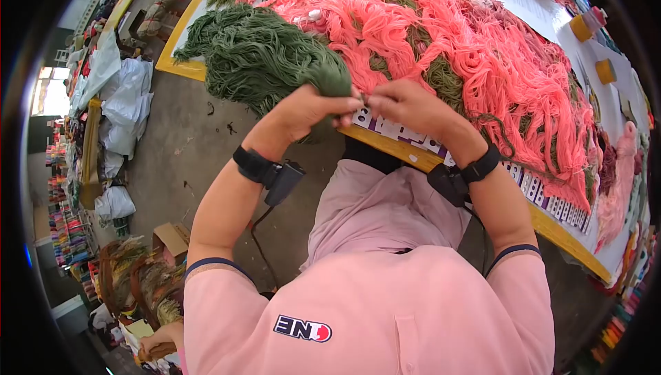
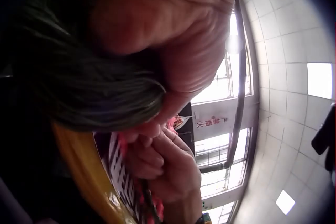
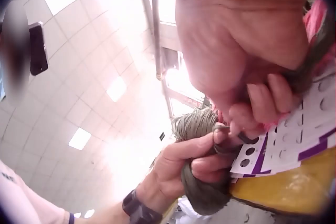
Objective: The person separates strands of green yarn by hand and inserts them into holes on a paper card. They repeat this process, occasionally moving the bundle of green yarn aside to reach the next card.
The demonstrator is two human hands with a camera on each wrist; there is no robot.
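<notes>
My left hand [image 1: 299, 115] grips the end of a thick dark green yarn hank [image 1: 265, 55], which spreads over the table's left corner and hangs past the edge. Close beside it, my right hand [image 1: 406, 103] pinches a thin green strand [image 3: 223, 128] at the left fingertips, its other fingers curled in. In the right wrist view, a twisted green length of yarn [image 3: 317, 50] also runs from under the right palm. Both hands meet just above the table's front edge. White and purple cards with holes [image 1: 392, 129] lie under the right hand.
A large heap of pink yarn [image 1: 475, 58] with olive-green hanks covers much of the table, whose yellow edge [image 1: 564, 237] runs in front of me. Yellow spools [image 1: 587, 24] stand at the right. White plastic bags [image 1: 127, 110] lie at the left, and another person's arm [image 1: 162, 339] shows lower left.
</notes>
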